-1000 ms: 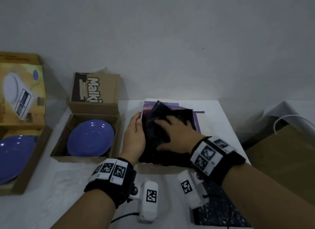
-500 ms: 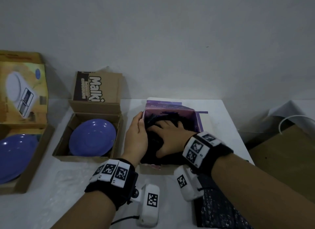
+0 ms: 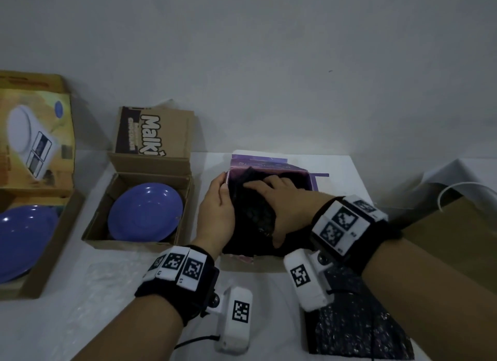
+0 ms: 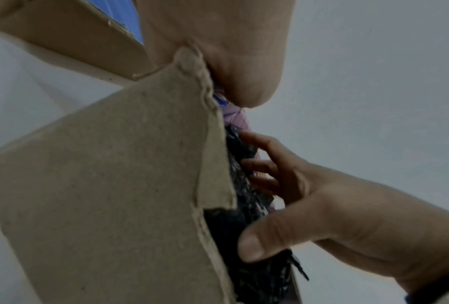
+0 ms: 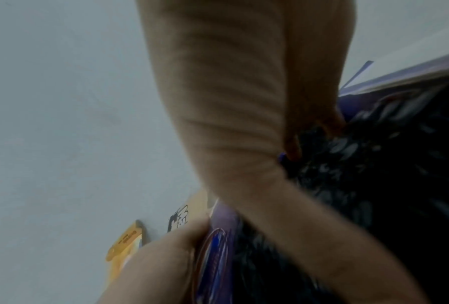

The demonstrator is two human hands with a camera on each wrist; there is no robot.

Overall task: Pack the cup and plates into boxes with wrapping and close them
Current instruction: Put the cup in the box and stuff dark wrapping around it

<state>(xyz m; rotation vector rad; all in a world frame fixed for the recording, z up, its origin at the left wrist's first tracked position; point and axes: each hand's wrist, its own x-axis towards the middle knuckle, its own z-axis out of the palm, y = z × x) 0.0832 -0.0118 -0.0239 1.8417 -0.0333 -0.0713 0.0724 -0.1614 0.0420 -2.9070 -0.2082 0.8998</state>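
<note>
Both hands reach forward — left [image 3: 216, 212] cupped, right [image 3: 279, 207] flat, fingers spread.

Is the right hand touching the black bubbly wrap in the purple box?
Touching. In the head view the right hand lies flat on the black wrap inside the purple box; the left wrist view shows its fingers against it.

A: The head view looks forward and down at the white table [image 3: 269, 320], wall filling the upper frame.

B: And the wrists?

A: Both sit close, tilted upward. Left looks past a cardboard flap [image 4: 109, 185]; right is blurred. All three share the purple box [image 3: 304, 175] holding black wrapping [image 3: 252, 215].
</note>
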